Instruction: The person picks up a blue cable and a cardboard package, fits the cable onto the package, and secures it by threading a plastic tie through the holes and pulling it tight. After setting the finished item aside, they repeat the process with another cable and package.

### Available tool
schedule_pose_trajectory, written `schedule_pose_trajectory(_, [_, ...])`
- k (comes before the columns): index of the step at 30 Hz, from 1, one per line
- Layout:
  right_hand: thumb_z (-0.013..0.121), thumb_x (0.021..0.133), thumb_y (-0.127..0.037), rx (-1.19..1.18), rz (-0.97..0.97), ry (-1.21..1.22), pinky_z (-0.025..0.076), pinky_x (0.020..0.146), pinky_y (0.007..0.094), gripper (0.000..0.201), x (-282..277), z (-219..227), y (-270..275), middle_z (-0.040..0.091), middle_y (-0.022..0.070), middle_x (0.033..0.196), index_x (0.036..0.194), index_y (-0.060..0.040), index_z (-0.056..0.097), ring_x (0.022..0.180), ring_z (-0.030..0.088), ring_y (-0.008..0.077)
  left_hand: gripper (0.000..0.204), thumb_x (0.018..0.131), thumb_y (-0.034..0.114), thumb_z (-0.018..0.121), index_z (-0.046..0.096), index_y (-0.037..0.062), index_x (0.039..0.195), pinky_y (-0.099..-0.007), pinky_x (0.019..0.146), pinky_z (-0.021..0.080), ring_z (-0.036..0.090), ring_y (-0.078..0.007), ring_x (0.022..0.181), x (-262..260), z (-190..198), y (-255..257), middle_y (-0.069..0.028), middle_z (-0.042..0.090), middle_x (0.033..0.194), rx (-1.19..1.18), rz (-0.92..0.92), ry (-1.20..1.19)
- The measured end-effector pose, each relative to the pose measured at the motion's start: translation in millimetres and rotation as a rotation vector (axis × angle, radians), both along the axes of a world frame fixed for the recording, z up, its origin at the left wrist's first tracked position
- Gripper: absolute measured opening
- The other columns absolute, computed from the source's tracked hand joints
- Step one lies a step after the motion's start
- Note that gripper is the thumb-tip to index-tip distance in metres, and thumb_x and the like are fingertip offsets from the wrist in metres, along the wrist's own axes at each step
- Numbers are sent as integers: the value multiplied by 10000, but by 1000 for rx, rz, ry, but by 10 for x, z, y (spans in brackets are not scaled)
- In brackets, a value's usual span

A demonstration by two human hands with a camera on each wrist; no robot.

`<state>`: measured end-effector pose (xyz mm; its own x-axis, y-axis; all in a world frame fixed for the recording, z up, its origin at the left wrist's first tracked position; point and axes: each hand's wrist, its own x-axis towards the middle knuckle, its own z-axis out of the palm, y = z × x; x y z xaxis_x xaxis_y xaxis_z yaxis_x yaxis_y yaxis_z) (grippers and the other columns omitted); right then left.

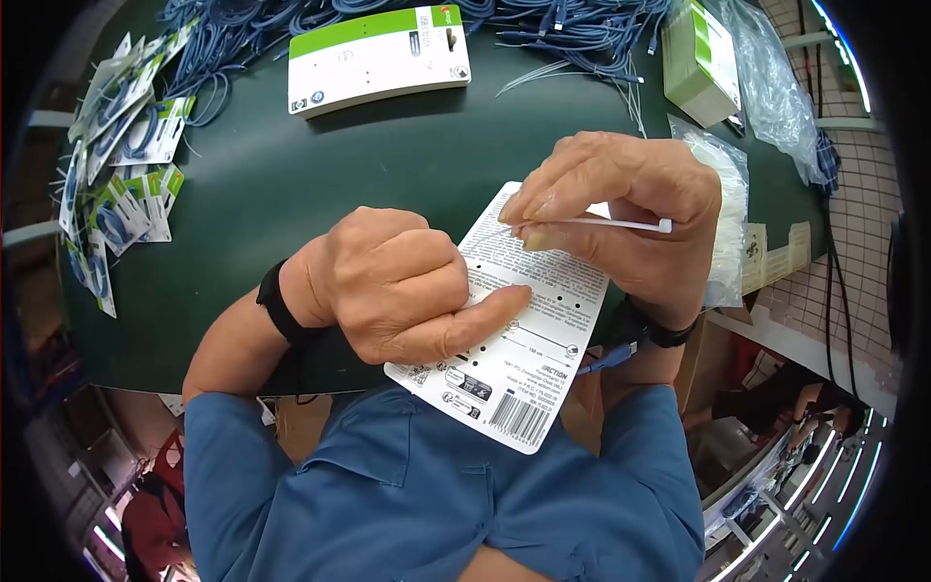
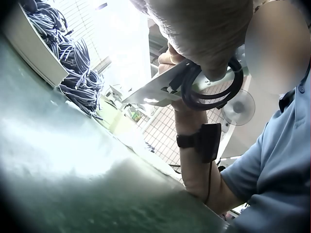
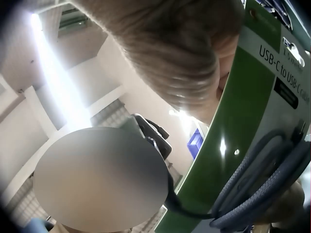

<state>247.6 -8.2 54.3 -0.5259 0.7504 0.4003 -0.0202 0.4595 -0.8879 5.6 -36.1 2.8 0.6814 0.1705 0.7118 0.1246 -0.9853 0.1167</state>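
Note:
A printed cardboard backing card (image 1: 529, 373), text side up in the head view, is tilted over the lap at the table's front edge. My left hand (image 1: 407, 286) grips it, fingers curled over its left side. On the card's green and white front, a coiled USB-C cable (image 3: 252, 206) shows in the right wrist view. The coil (image 2: 237, 80) hangs by my left fingers in the left wrist view. My right hand (image 1: 640, 209) pinches a white cable tie (image 1: 621, 224) between thumb and fingers, above the card's upper part. The pinching fingers hide part of the tie.
A stack of backing cards (image 1: 378, 73) lies at the back, before a heap of blue cables (image 1: 252, 39). Carded cables (image 1: 131, 209) pile at the left. Another card stack (image 1: 700, 63), a clear plastic bag (image 1: 771, 92) and a bag of white ties (image 1: 729, 213) are at the right.

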Motion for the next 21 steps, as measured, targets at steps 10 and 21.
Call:
schedule_pose_trajectory(10, [847, 752, 26, 28, 39, -105, 562, 628, 266, 155, -10, -68, 24, 761, 61, 826, 868, -33, 764, 725, 722, 148, 539, 656, 222, 816, 726, 76, 1167, -274, 479, 353, 492, -99, 568, 14, -10, 22, -12, 571, 757, 13, 14, -11])
schedule_pose_trajectory(21, [850, 720, 38, -86, 228, -244, 554, 634, 269, 169, 52, -107, 106, 741, 69, 866, 827, -57, 761, 777, 718, 161, 495, 648, 230, 810, 757, 90, 1120, -271, 518, 444, 599, -135, 631, 74, -56, -3, -33, 631, 813, 5, 79, -42])
